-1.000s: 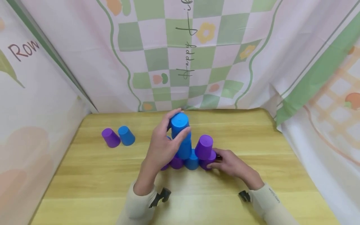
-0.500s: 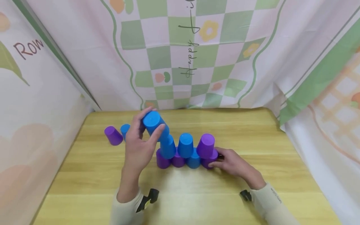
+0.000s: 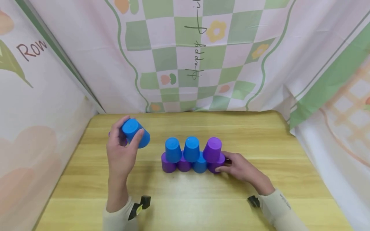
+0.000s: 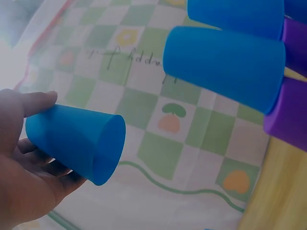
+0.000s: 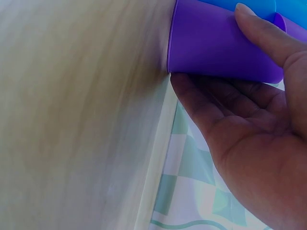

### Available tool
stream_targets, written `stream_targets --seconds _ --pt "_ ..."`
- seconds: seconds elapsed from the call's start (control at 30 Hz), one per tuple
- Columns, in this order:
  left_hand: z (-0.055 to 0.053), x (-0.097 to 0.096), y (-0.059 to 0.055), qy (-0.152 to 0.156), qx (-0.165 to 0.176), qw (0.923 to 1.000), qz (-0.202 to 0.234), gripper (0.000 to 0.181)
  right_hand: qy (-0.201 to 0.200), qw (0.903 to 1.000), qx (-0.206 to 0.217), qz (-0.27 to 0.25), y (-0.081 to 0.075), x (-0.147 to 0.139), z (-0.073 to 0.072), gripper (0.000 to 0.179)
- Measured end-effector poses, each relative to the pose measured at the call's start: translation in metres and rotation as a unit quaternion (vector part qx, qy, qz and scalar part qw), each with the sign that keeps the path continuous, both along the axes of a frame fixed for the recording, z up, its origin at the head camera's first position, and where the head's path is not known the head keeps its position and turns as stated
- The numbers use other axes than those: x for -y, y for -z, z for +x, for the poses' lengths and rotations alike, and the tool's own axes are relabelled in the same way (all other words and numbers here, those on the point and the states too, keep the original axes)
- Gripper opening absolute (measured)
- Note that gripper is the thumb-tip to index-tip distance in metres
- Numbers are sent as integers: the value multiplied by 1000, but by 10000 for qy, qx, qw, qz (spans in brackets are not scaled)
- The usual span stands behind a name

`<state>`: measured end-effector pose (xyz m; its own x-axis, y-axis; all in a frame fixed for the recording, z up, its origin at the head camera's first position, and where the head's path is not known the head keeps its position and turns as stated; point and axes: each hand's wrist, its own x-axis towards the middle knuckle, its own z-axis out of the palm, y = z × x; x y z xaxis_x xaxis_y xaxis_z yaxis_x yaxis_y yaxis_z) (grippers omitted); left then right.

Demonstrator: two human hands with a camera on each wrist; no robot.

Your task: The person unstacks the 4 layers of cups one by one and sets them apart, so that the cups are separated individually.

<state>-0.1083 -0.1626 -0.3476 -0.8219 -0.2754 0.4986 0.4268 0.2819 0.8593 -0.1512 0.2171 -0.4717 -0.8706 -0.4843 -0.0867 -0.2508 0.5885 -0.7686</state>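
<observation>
My left hand point(image 3: 121, 157) holds a blue cup point(image 3: 133, 126) above the left side of the table, thumb on one side and fingers on the other. The cup tilts, its open rim point(image 4: 109, 151) facing down and right. My right hand point(image 3: 238, 166) holds the purple cup point(image 3: 214, 166) at the right end of the bottom row, thumb in front, fingers behind. That row also has purple cups point(image 3: 168, 164) and a blue cup point(image 3: 199, 165), all upside down. On top stand two blue cups point(image 3: 172, 150) point(image 3: 191, 149) and one purple cup point(image 3: 212, 149).
A purple cup point(image 3: 125, 141) behind my left hand is mostly hidden. The wooden table point(image 3: 185, 202) meets a checked curtain point(image 3: 196, 61) at the back, with printed cloth point(image 3: 57, 96) along the left and more cloth point(image 3: 332, 144) along the right.
My left hand has moved left from the stack with a blue cup, leaving two blue cups standing in the upper row. My right hand stays on the purple cup.
</observation>
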Motion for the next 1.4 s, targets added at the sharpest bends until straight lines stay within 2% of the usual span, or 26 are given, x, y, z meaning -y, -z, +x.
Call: stream_targets --seconds 0.27,0.47,0.7,0.93,1.07,1.2,1.4 --pt "-1 22 16 -533 549 9970 -90 48 49 9999 108 42 -2 1 1 42" --pt "-4 38 23 -623 1183 9907 -245 51 23 10000 -50 29 0 0 0 43" --pt "-8 55 30 -588 2208 9709 -714 55 37 10000 49 45 -1 0 0 43" --pt "-11 69 41 -462 3062 9424 -1268 55 23 9999 112 30 -2 0 2 43" --pt "-12 77 44 -372 3366 9300 -1431 55 -50 10000 6 8 -1 0 1 43" --pt "-10 86 47 -329 3558 9209 -1558 56 -76 10000 -47 -3 -1 0 0 43" --pt "-7 96 50 -323 3733 9111 -1718 53 -35 10000 2 38 -1 0 0 42"
